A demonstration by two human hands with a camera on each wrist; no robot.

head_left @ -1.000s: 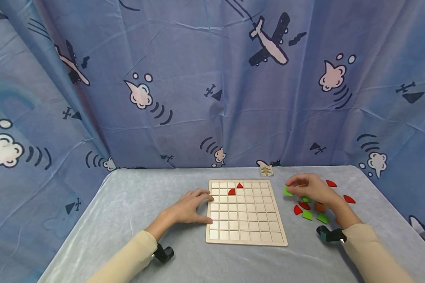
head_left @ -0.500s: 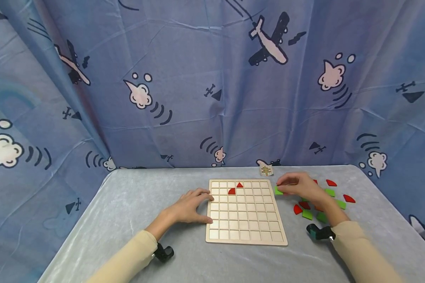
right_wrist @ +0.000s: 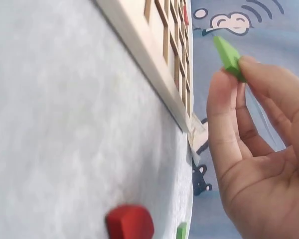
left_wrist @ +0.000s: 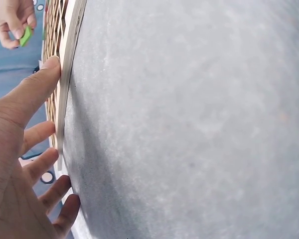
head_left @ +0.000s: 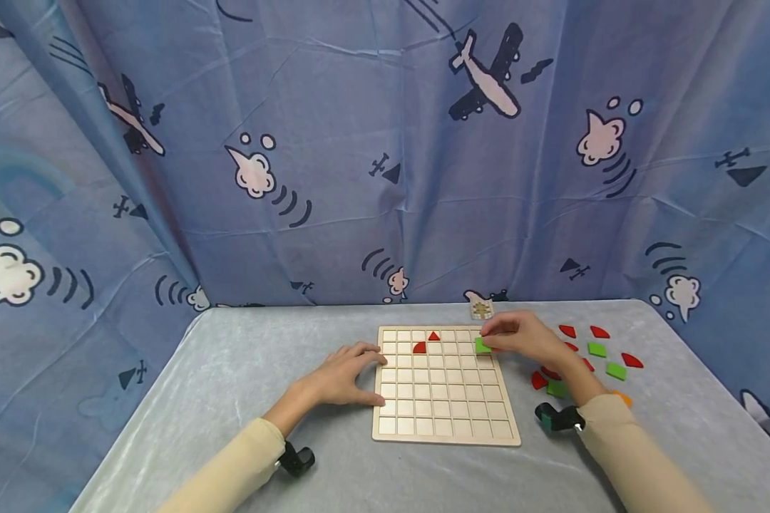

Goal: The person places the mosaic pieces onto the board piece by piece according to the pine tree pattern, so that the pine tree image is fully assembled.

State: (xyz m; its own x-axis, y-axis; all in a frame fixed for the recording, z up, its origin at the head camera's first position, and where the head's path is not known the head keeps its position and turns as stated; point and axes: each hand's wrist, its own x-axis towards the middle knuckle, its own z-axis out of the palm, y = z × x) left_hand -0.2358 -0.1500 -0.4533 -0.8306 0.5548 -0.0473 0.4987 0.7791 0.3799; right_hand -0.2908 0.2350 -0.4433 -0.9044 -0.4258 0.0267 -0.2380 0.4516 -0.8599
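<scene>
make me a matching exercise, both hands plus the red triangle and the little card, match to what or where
1. left hand
2. right hand
3. red triangle
4. small patterned card

A. in the top row of the grid board
B. touching the board's left edge
C. by the curtain, beyond the board
D. pinching a green piece

Pairs: 1-B, 2-D, 3-A, 4-C

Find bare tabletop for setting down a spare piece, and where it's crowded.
Free: the tabletop left of the board, beyond the left hand, and the board's near side, between the sleeves. Crowded: right of the board, where red pieces and green pieces lie either side of the right forearm.
</scene>
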